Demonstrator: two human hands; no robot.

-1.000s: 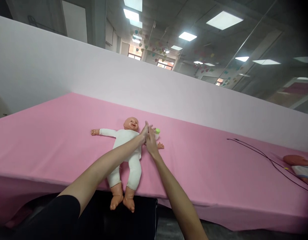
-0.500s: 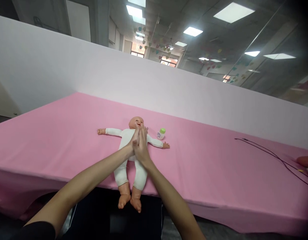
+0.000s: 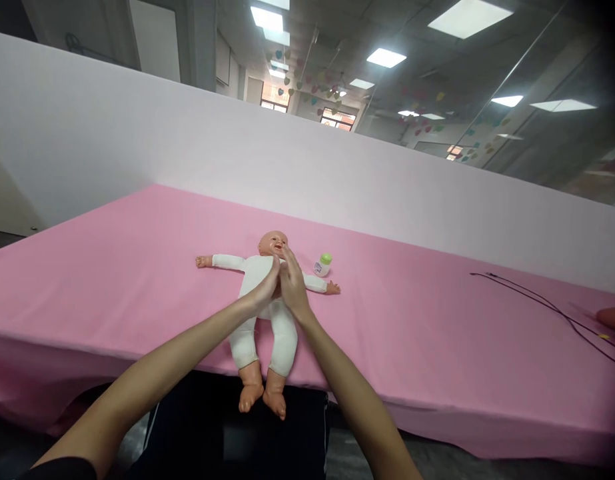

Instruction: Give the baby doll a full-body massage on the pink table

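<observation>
Because the baby doll [image 3: 252, 273] lies on its back at lower centre of the frame, with its head [image 3: 273, 241] toward the far side and its feet [image 3: 250, 398] jutting past the near edge of the pink-covered table [image 3: 112, 287], both hands sit directly above it. The left hand [image 3: 264, 287] and right hand [image 3: 293, 287] stand close together over the chest of its white cloth suit. Both are open, their fingers [image 3: 287, 261] straight and held together, clamped on nothing visible. From this angle I cannot tell whether the palms press on the suit. A small bottle with a green cap [image 3: 323, 265] stands just beyond the doll's outstretched arm, right of the hands.

The doll looks light, with a soft padded body and floppy limbs, while its smooth, hard-looking head and feet may slip. A sure hold would likely be one hand under the shoulders and head, the other around the trunk, not a single limb. The bottle looks easy to tip, so it is best gripped around its body.

Toward the right edge lie a black cable [image 3: 537, 303] and a cut-off peach-coloured object [image 3: 612, 318]. A white backdrop [image 3: 137, 133] rises behind the table, and paper hearts [image 3: 307, 87] hang in the distance at upper centre.
</observation>
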